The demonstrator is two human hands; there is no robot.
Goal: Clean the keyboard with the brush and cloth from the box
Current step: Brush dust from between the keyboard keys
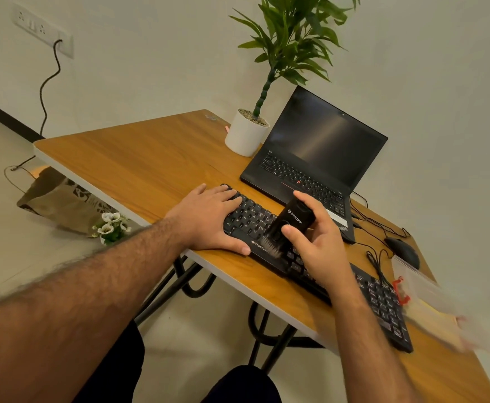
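Fingers [291,231] of the right hand [316,242] pinch the brush [289,225]; left hand [209,221] lies flat, spread on the keyboard [383,303].

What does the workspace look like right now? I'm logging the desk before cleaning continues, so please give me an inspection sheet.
Surface: wooden table, white edge.
Job's things: black keyboard along the near edge; brush with bristles down on its keys; clear box, blurred; cloth not made out.
Clutter: open laptop, potted plant, mouse.
Grippers: left hand flat on the keyboard's left end; right hand grips the brush.
Cables: black cables beside the mouse; cord from the wall socket.
Surroundings: paper bag and flowers on the floor.
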